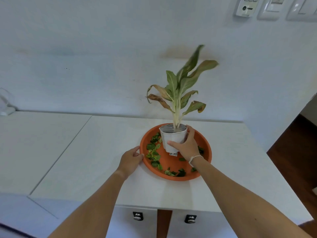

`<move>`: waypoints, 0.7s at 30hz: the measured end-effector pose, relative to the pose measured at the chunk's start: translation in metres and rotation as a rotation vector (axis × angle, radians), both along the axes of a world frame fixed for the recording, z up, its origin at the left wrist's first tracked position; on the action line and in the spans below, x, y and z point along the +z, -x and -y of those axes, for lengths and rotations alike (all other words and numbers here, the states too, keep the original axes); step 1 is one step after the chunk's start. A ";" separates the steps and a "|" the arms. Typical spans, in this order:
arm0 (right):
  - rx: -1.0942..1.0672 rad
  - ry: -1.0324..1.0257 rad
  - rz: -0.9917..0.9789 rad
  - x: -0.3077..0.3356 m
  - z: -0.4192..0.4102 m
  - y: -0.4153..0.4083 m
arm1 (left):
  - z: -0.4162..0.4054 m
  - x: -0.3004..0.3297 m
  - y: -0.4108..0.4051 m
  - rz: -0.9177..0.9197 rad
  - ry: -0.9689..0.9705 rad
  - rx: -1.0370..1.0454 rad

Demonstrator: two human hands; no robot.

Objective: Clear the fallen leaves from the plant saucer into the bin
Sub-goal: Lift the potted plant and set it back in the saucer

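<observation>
An orange plant saucer (205, 162) sits on a white table. Several green fallen leaves (154, 152) lie scattered inside it, mostly on its left and front. A white pot (173, 136) with a tall, partly browned plant (181, 90) stands in the saucer, tilted a little. My right hand (186, 145) is wrapped around the pot's right side. My left hand (132, 159) grips the saucer's left rim. No bin is in view.
The white table (96, 152) ends at a front edge above two drawers with dark knobs (138, 216). A white wall stands close behind the plant, with switch panels (269, 7) at the top right. Brown wooden floor (295, 148) lies to the right.
</observation>
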State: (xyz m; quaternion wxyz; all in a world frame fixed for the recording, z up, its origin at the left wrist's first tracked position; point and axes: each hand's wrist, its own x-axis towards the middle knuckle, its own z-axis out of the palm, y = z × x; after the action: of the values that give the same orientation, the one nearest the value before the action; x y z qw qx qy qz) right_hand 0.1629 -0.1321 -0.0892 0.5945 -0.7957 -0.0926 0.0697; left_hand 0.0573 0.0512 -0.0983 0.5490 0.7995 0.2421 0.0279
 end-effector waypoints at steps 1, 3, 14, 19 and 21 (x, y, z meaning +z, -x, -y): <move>-0.004 -0.016 -0.002 -0.002 0.000 0.001 | 0.000 0.000 0.000 0.001 0.004 0.003; -0.007 -0.033 -0.001 -0.005 0.001 0.003 | -0.001 -0.001 -0.001 0.002 0.001 0.001; -0.002 -0.064 0.004 -0.016 0.005 0.016 | 0.000 -0.001 0.000 0.015 -0.018 -0.026; -0.040 -0.061 0.017 -0.015 0.001 0.019 | 0.000 -0.002 -0.001 0.002 -0.032 -0.022; -0.070 -0.061 0.031 -0.017 -0.002 0.020 | 0.000 -0.003 -0.001 -0.004 -0.030 -0.022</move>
State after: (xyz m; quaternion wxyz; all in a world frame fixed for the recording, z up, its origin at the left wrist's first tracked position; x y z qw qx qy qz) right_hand 0.1424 -0.1299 -0.1062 0.6191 -0.7809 -0.0760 0.0338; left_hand 0.0586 0.0512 -0.1015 0.5367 0.8103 0.2342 0.0239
